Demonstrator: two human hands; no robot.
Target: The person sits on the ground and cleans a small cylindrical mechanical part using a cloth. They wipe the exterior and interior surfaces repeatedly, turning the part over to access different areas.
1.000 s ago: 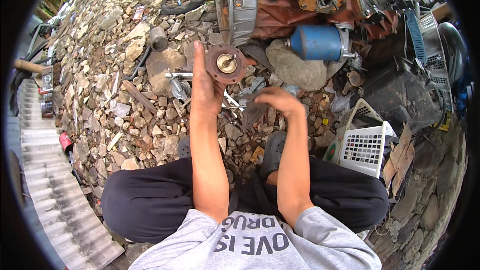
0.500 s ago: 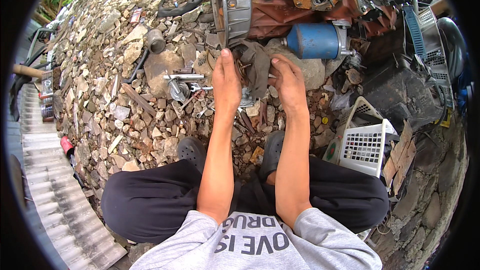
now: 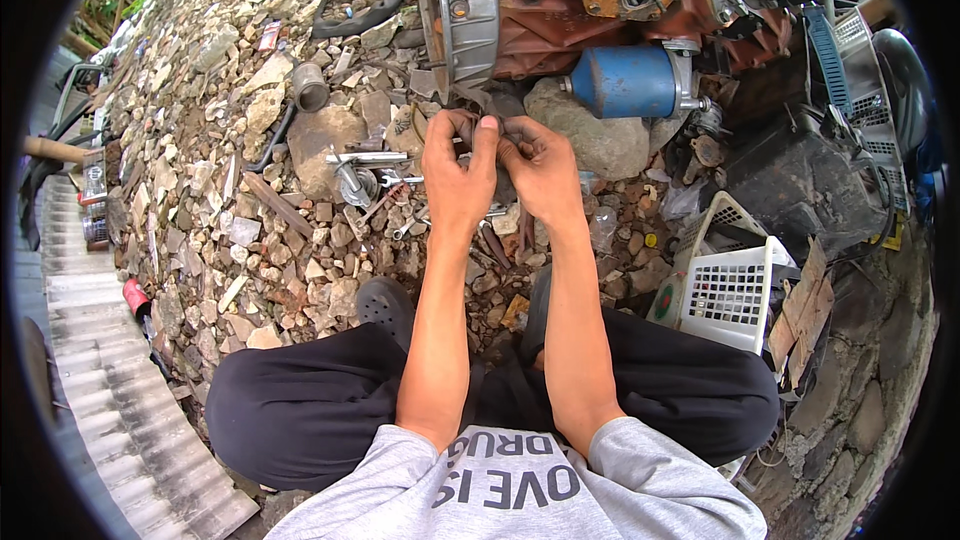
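Head view: left hand [image 3: 460, 175] and right hand [image 3: 542, 170] hold dark cloth [image 3: 480, 100], mostly hidden, between curled fingers, above rough stones [image 3: 245, 231]; white perforated plastic basket [image 3: 725, 290] stands rightward, contents unclear.

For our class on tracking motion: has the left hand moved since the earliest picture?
Yes, the left hand has moved rightward, closer to the blue cylinder.
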